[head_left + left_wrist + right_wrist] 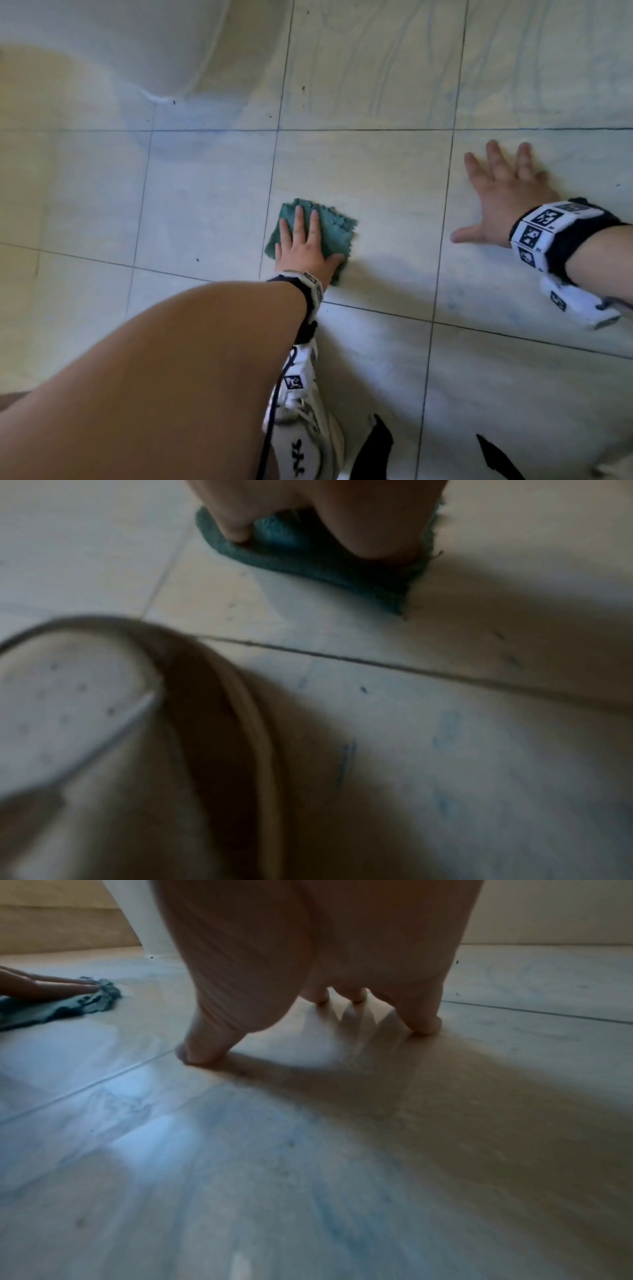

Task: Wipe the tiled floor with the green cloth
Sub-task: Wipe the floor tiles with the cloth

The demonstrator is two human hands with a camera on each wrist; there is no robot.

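Note:
A folded green cloth [332,230] lies flat on the pale tiled floor [376,178] near the middle of the head view. My left hand [305,245] presses down on it with straight fingers and the thumb spread to the right. The cloth [308,561] shows under the fingers in the left wrist view, and the cloth [68,1007] sits at the far left in the right wrist view. My right hand [503,202] is planted flat on the bare floor to the right, fingers spread, holding nothing. The right hand [308,988] props on its fingertips there.
A white rounded fixture [120,44] rises at the back left. My white shoe [301,438] stands below the left wrist, and the shoe [85,723] fills the lower left of the left wrist view. Dark specks dot the tiles. Dark grout lines cross the floor.

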